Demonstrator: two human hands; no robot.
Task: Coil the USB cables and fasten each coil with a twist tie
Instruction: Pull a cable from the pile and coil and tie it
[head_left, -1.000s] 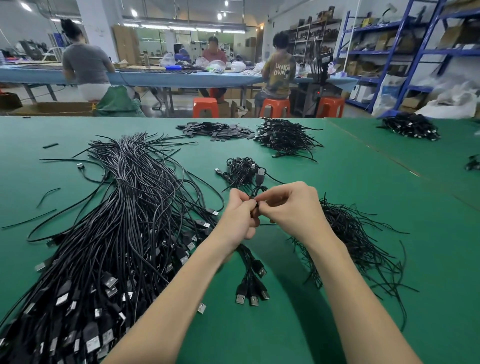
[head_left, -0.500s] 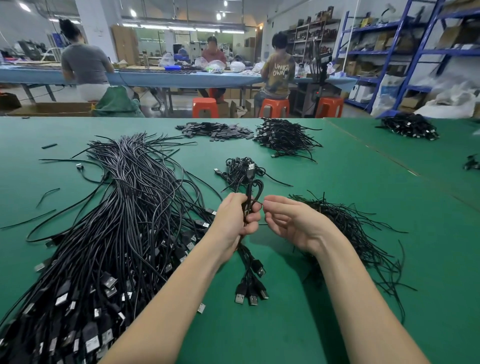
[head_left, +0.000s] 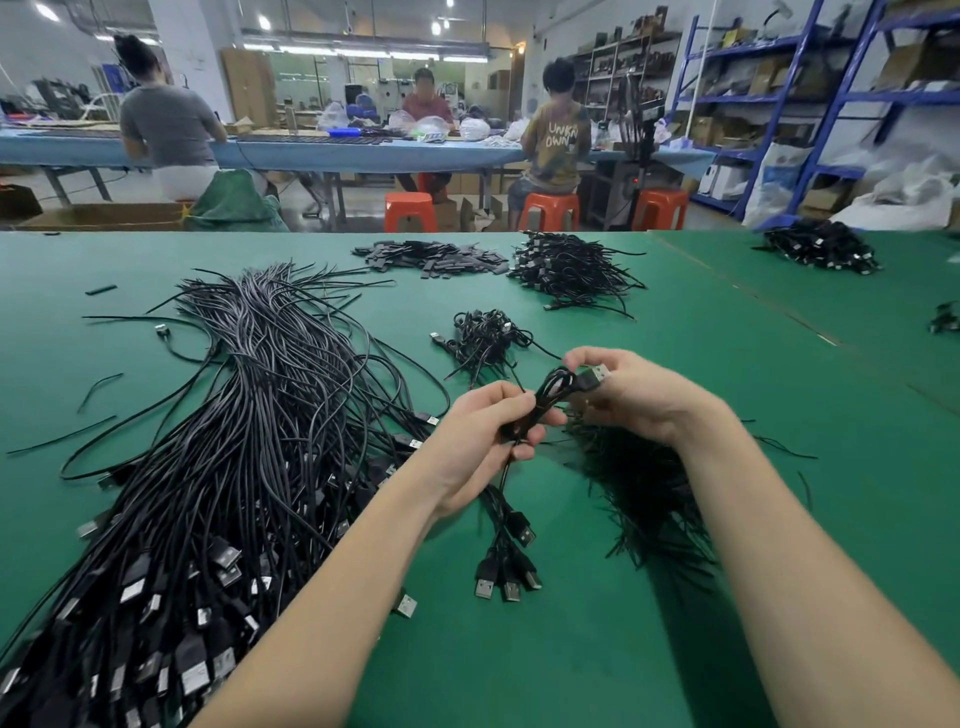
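Coiling step in hand: left hand (head_left: 485, 441) gripped the looped USB cable (head_left: 550, 395) at its waist, right hand (head_left: 631, 397) just beside pinched the USB plug (head_left: 592, 378); next, probably, a twist tie from the pile (head_left: 644, 488) under the right wrist.

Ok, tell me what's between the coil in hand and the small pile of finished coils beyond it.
Nothing visible. Both hands hold the coil above bare green table; the finished pile lies just beyond, with no object between.
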